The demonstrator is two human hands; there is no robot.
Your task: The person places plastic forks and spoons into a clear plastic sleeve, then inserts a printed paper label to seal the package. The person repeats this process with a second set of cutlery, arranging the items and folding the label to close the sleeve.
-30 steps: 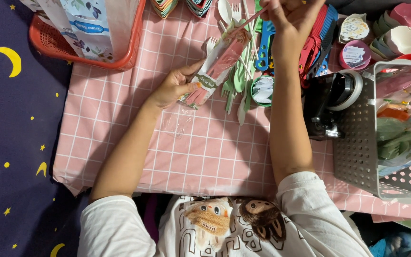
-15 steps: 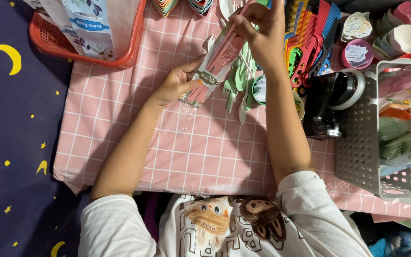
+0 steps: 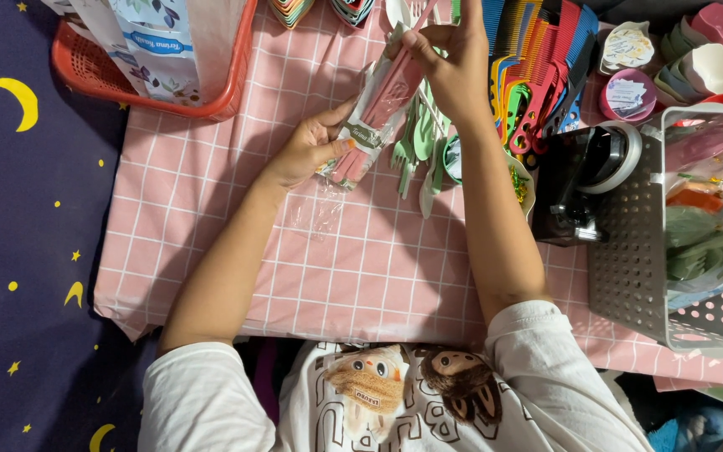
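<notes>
Diagonally held clear cutlery packet (image 3: 378,113): left hand (image 3: 307,151) pinches its lower end, right hand (image 3: 449,59) pinches the upper end, long axis running between them

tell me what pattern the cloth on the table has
Pink with a white grid of squares, the tablecloth shows clearly in the head view, beneath both hands.

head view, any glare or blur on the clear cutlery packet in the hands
Head view: even, soft light, faint shadows; the cutlery packet shows slight sheen on its clear wrap, no harsh glare; left hand and right hand look sharp, no motion blur.
</notes>
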